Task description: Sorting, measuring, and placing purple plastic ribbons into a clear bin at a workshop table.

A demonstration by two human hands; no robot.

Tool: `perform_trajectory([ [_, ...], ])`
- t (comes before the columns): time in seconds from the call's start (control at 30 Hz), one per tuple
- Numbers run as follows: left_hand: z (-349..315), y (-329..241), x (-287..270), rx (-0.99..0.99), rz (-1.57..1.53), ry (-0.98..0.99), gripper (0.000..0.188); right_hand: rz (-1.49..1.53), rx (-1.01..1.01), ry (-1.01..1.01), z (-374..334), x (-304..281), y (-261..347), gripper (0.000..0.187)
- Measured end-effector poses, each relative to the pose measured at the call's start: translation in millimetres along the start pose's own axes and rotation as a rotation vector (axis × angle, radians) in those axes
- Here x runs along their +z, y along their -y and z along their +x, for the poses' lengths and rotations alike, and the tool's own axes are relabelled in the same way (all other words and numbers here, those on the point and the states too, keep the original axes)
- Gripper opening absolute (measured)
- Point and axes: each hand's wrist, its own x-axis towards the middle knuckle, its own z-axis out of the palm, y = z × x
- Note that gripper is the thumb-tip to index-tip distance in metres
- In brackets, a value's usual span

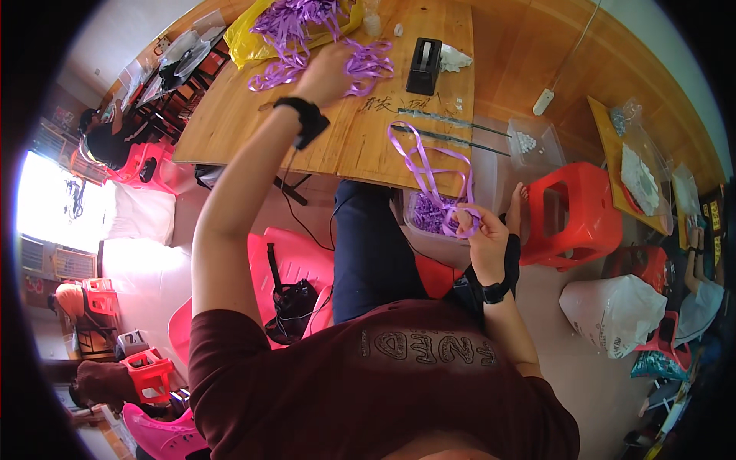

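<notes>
Watching through the head view, I take the black tape dispenser as my landmark on the wooden table. To its left sits a loose purple ribbon heap, spilling from a yellow bag farther left. The wearer's left hand reaches over the heap's near side; its fingertips are lost among the strands, so I cannot tell whether they are spread or pinching anything. The right hand, nearer the wearer than the dispenser and off to its right, pinches a looped ribbon between thumb and fingers. That loop stretches back toward the dispenser, over the table edge, above a clear bin of purple strands.

Here is what worries me. The loop crosses the left ends of two dark rods lying on the dispenser's near side; I cannot tell whether it touches them, but a sharp pull could snag it or drag them off, since their far ends overhang the table. A slack pinch might let the ribbon drop into the bin and mix there. Over at the heap, crossed strands could knot, or bring neighbours along, if the left hand lifts too fast.
</notes>
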Motion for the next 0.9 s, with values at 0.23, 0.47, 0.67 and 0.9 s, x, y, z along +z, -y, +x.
perform_trajectory([
  [0.23,-76.0,-167.1,-30.8,0.239,-0.749,0.386,0.037,-0.046,-0.009,0.018,12.4,-1.2,14.2,0.020],
  [0.47,-90.0,-197.2,-17.4,0.177,-0.743,0.485,0.028,-0.053,-0.076,0.018,17.8,-5.8,54.4,0.026],
  [0.67,-70.0,-171.5,-40.2,-0.012,-0.774,0.363,0.022,-0.036,-0.194,-0.206,26.8,-30.1,61.9,0.028],
  [0.9,-63.6,-163.4,-42.0,-0.065,-0.762,0.444,0.019,0.053,-0.202,-0.224,41.6,-26.3,62.7,0.028],
])
